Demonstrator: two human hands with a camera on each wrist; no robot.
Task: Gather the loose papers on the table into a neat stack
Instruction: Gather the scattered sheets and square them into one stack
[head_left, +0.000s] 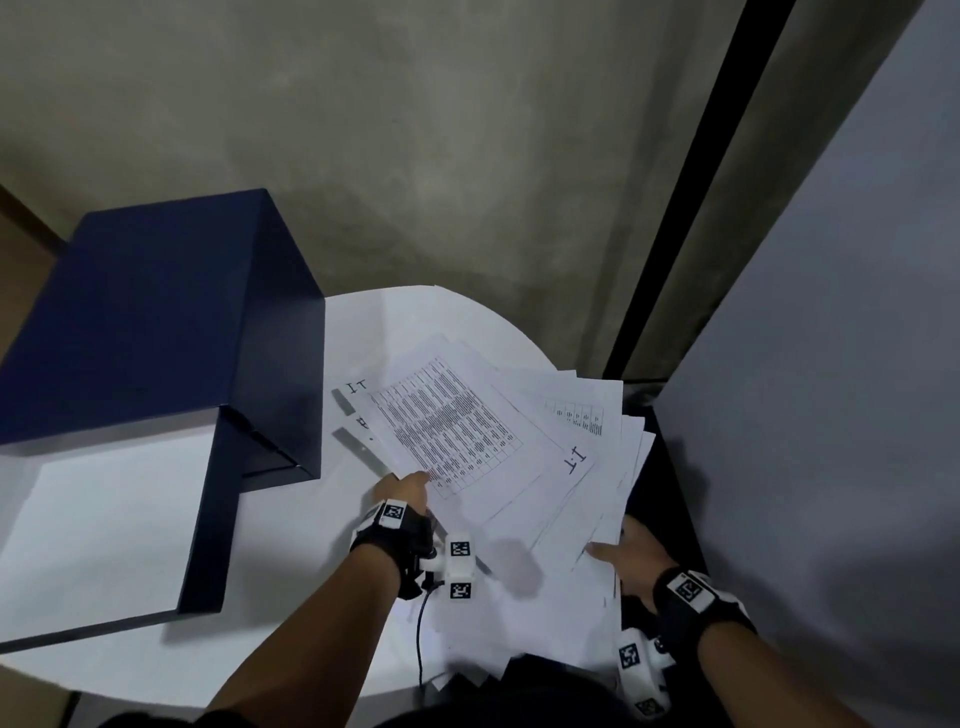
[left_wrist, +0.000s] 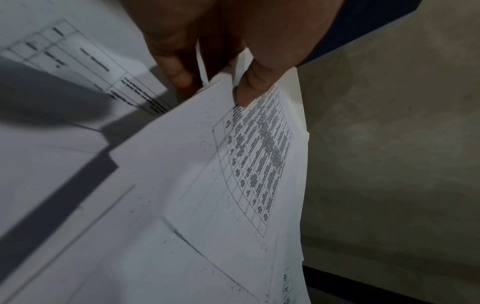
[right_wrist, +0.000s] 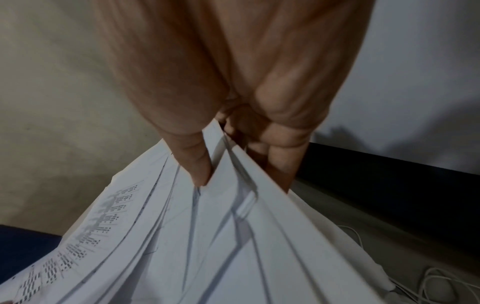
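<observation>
Papers (head_left: 498, 467): a loose, fanned bundle of white sheets on the right part of the table, edges not lined up; several corners stick out past the table's right and near edges.
Top sheet (head_left: 452, 431): printed with a dense table of small text, lying askew on the bundle, a handwritten mark near its right corner.
Other sheets: one at the far right shows a small printed table (head_left: 576, 415); at the left, two strips with handwritten marks peek out from under the top sheet.
Left hand (head_left: 408, 488): at the near left corner of the top sheet. In the left wrist view the thumb (left_wrist: 249, 90) lies on the printed side and the fingers (left_wrist: 179, 70) curl beneath, so the hand pinches the sheet's edge.
Right hand (head_left: 631, 556): at the bundle's near right edge, over the table's rim. In the right wrist view the thumb (right_wrist: 194, 162) presses on top and the fingers (right_wrist: 283, 156) wrap under, clamping many sheets together.
Table (head_left: 311, 545): white, with a rounded far edge.
Box (head_left: 156, 322): dark blue, standing open on the left of the table, apart from the papers; a white surface shows inside its lower part.
Wrists: each wears a black strap with white marker blocks; a black cable (head_left: 420, 639) hangs from the left one.
Surroundings: grey concrete floor (head_left: 467, 156) beyond the table, a pale panel (head_left: 831, 364) at the right.
</observation>
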